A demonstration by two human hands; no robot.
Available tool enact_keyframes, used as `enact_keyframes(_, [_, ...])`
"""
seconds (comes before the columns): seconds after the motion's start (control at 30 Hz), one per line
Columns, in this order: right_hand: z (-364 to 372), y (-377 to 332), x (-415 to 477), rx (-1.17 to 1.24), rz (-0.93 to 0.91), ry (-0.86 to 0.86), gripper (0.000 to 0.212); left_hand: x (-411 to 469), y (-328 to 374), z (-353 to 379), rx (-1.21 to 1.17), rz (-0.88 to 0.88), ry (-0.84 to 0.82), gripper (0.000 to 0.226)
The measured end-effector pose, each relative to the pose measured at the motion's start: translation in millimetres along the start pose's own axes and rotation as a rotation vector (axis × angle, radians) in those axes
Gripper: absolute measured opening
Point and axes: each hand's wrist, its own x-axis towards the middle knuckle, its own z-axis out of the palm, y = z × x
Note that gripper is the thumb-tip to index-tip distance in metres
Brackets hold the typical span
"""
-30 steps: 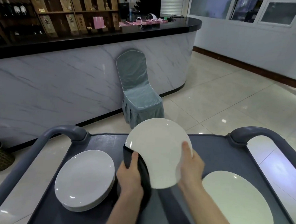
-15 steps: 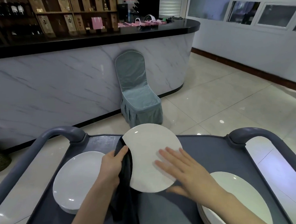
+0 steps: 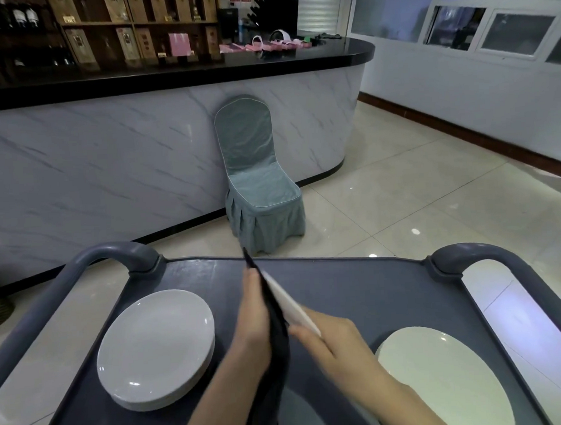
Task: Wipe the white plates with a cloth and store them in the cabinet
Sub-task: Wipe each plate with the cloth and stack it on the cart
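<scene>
**Plate swung from face-on to edge-on between the hands**

Half a second ago the held plate (image 3: pixel 289 304) showed its full white face; it now stands on its rim above the cart, only a thin white edge showing. That edge runs from the near right, by the right hand (image 3: pixel 340 347), up and away to the far left.

Nearest the camera, the right hand grips the plate's lower near rim, fingers curled round it. The left hand (image 3: pixel 252 321) lies flat, fingers straight, pressing the dark cloth (image 3: pixel 277 345) against the plate's left face. The cloth's tail hangs down between the forearms. So the face to be wiped lies directly under the left palm. I judge the next stroke should run along the plate's long line, away from the right hand's grip.

On the cart tray (image 3: pixel 357 286), a stack of white plates (image 3: pixel 156 345) sits to the left, nearer the left hand. Another white plate (image 3: pixel 444 385) lies to the right. Beyond stand a covered chair (image 3: pixel 258 194) and a marble-fronted counter (image 3: pixel 107 163). No cabinet is in view.
</scene>
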Motion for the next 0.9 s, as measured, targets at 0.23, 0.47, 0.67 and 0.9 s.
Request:
enact_keyframes(0.23, [-12, -21, 25, 0.689, 0.474, 0.436, 0.041, -14, -42, 19, 0.832, 0.872, -0.248, 0.058])
enact_keyframes(0.47, [-3, -27, 20, 0.661, 0.598, 0.475, 0.047, 1, -21, 20, 0.680, 0.639, -0.279, 0.044])
enact_keyframes(0.67, [-9, -30, 23, 0.752, 0.528, 0.490, 0.045, -17, -37, 18, 0.890, 0.845, -0.358, 0.054])
enact_keyframes(0.9, [-10, -28, 17, 0.793, 0.509, 0.438, 0.035, 13, -23, 15, 0.944, 0.766, -0.431, 0.051])
